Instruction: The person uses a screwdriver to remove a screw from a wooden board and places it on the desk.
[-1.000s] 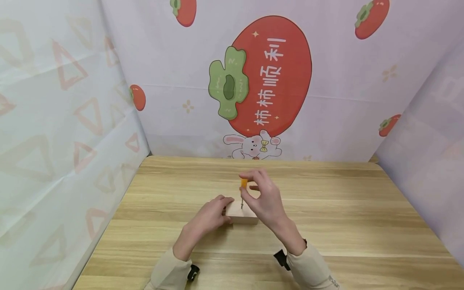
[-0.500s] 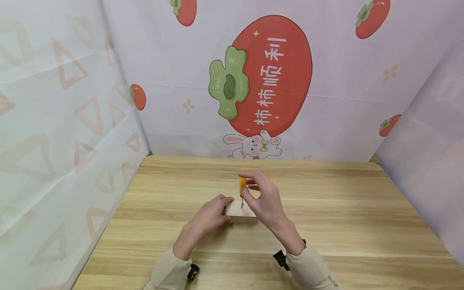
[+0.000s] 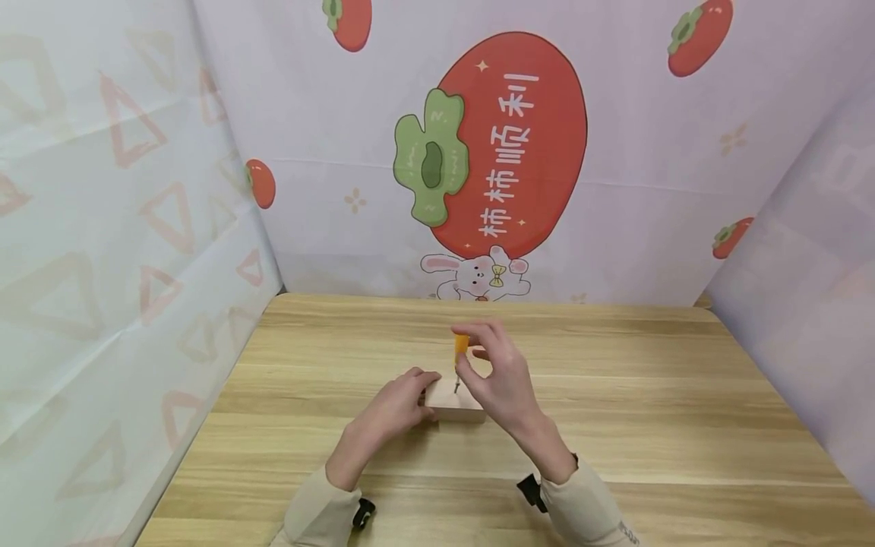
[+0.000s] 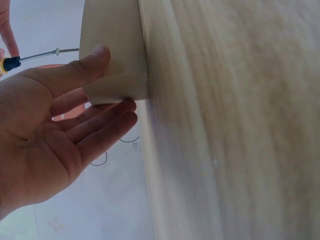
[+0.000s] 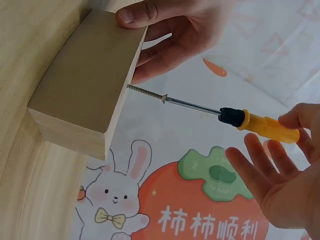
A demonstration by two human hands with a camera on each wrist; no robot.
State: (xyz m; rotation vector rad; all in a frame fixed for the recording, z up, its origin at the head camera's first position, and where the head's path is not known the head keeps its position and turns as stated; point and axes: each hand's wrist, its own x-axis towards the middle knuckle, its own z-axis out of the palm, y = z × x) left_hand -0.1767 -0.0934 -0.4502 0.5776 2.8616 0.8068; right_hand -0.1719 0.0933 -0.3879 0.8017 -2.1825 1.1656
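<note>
A pale wooden block point(image 3: 456, 415) lies on the table, and my left hand point(image 3: 393, 403) holds its left end. In the left wrist view the left thumb presses one face, with the fingers at the block's end and far side. A long threaded screw point(image 5: 145, 91) stands upright with its tip at the block's top face. The tip of a screwdriver point(image 5: 270, 129) with a yellow handle and black collar meets the screw head, shaft and screw nearly in line. My right hand point(image 3: 504, 376) pinches the upper handle between thumb and fingers; other fingers are spread beside it.
Both hands work over the wood-grain table point(image 3: 649, 425). A printed cloth point(image 3: 615, 251) with persimmons and a rabbit hangs behind the table's back edge, and cloth walls point(image 3: 137, 251) rise at both sides. Black straps point(image 3: 531, 492) sit at the wrists.
The right fingers have shifted on the screwdriver handle, whose top swung slightly left and then back right. The left hand and the block stay in place.
</note>
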